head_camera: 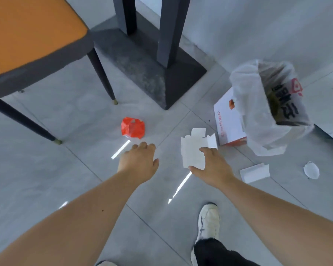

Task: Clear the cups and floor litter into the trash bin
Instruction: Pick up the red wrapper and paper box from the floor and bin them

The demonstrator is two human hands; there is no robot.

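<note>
At your ten o'clock sits the orange chair [27, 33], its dark legs planted on the grey tile floor [46, 169]. Moving in toward twelve, the black table base [152, 73] stands flat on the tiles with its two posts rising out of frame. Just below it, at about eleven o'clock from your hands, there's the crumpled red wrapper [132, 128] lying on the floor, and your left hand [138, 162] hovers right beside it, fingers loosely spread, palm down, holding nothing, not touching the wrapper. Straight ahead now: your right hand [211, 167] is pinching a flattened white carton [193, 150], thumb under its lower edge and fingers over its right side, the flaps pointing up toward twelve. Down at six o'clock your white shoe [209, 223] is on the tiles. Swinging to two o'clock, a white box with red print [227, 120] leans against the trash bin [273, 104], which is lined with a white plastic bag, mouth open. At three o'clock, near the bin's foot, a folded white paper piece [255, 172] lies flat, and just past it a small squashed white cup [311, 169], both well apart from your hands.
</note>
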